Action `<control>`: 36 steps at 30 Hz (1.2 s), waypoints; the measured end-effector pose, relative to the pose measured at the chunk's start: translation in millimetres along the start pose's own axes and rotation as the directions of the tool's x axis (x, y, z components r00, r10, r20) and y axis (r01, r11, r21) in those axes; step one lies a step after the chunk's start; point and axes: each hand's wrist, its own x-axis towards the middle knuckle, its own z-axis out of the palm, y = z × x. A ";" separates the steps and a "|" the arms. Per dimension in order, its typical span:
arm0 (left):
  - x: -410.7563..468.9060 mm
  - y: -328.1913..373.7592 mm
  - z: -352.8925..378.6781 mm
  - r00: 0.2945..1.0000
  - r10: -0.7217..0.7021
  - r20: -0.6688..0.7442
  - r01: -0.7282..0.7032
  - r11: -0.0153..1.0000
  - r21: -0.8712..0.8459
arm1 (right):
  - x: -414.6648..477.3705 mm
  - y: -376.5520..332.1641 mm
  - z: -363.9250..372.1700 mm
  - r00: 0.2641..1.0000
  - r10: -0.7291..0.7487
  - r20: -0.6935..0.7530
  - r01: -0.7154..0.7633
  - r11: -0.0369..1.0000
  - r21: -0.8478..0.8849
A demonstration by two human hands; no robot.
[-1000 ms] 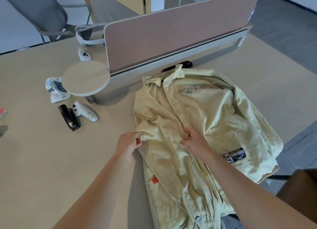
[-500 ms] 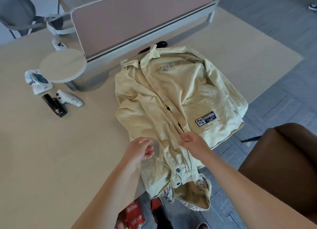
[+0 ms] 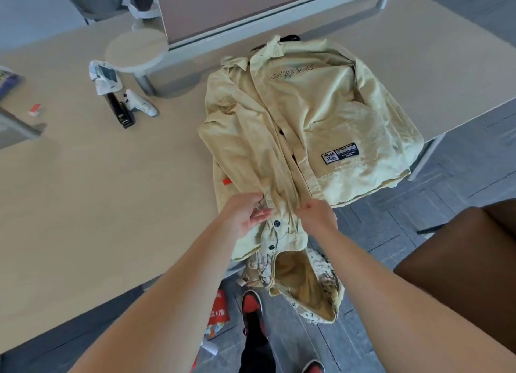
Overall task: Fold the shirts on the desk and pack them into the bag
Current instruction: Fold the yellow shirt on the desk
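A: So, fingers first. What do they have?

B: Left hand [image 3: 245,215]: thumb on top, fingers curled under, pinching the button strip of the pale yellow cotton button-up shirt [image 3: 307,116] low down, near the hem. Right hand [image 3: 318,215]: back of the hand faces the camera, fingertips tucked into the cloth just right of that strip, gripping a fold.

A: Gap between the hands?

B: Small. One dark round button [image 3: 277,223] sits between them, slightly lower.

A: Shirt position?

B: Front up, collar at the far end, spread on the beige wooden desk [image 3: 97,205]. The hem hangs over the near edge. Beneath the hem a tan mottled-print garment [image 3: 307,283] droops off the desk as well.

A: Further out?

B: White handheld controller [image 3: 141,104] just beside a black oblong block [image 3: 120,113], well left of the shirt. Brown padded chair [image 3: 460,247] off to the right, apart from the desk.
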 end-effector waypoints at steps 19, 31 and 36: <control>-24.8 16.7 -35.9 0.906 0.345 -0.246 -0.071 0.697 0.714 | -12.8 7.8 12.0 0.990 0.006 0.139 0.027 0.972 -0.232; -80.7 138.4 65.8 0.900 0.278 0.335 -0.395 0.845 0.360 | -31.9 -102.6 -112.8 0.995 -0.052 -0.088 0.061 0.993 0.099; -95.5 185.3 111.8 0.843 0.326 0.429 -0.474 0.828 0.301 | -26.4 -118.7 -184.0 0.970 -0.035 -0.240 0.075 0.985 0.157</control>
